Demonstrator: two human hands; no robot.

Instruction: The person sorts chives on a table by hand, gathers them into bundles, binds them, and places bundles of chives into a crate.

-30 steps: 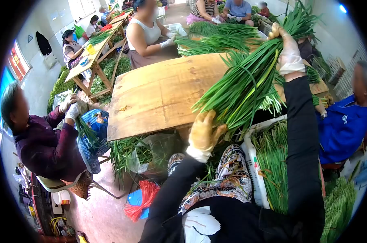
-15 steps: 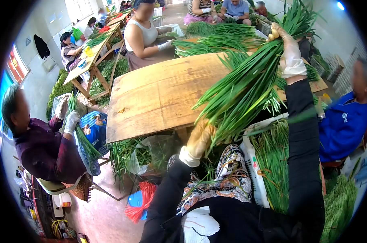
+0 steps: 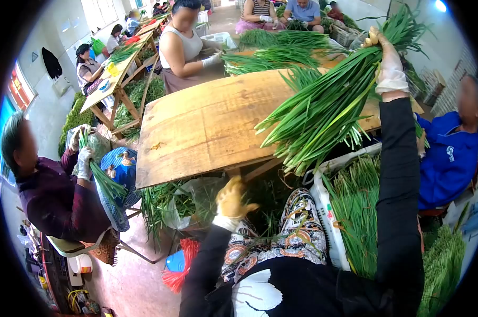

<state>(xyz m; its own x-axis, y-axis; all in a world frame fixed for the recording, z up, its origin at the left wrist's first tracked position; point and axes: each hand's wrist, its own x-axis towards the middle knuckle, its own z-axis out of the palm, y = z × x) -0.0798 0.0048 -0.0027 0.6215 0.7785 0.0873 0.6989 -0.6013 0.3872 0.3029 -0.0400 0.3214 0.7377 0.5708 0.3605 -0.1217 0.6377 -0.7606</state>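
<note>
A large bunch of garlic chives point(image 3: 323, 105) hangs at a slant over the right side of the table, pale stem ends pointing down and leaves fanning out at the upper right. My right hand point(image 3: 385, 58), in a glove, is closed around its leafy upper part, arm stretched out. Below the table's front edge, over my lap, my left hand point(image 3: 232, 199) in a yellowish glove is apart from the bunch. Its thumb stands away from the fingers and nothing shows in it.
A wooden table point(image 3: 207, 127) stands in front, with more chives point(image 3: 281, 55) behind it. Beside my right leg is a white crate point(image 3: 328, 227) of chives. Red ties point(image 3: 183, 264) lie on a blue stool. Co-workers sit at left point(image 3: 54, 179) and right point(image 3: 452, 153).
My left hand has let go of the stem ends and moved left and down. My right hand has shifted slightly right, still holding the chives.
</note>
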